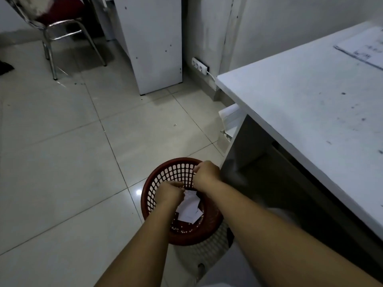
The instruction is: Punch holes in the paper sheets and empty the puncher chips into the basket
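Head view looks down at my two bare arms, which reach into a red basket (149,195) standing on the tiled floor (62,162) just beside the white table (300,104). My left hand (169,193) is over the middle of the basket, fingers curled down, and its grip seems closed on the top edge of a white paper piece (189,208) that lies inside. My right hand (207,172) is at the far rim of the basket with fingers bent together; I cannot tell what this grip holds, because the hand hides it. Many small white paper chips (182,228) lie on the bottom of the basket, near the side closest to me. The puncher itself I cannot make out between my hands. On the table, at the far right corner, a paper sheet (364,48) lies flat. A metal chair (62,27) stands well apart by the wall.
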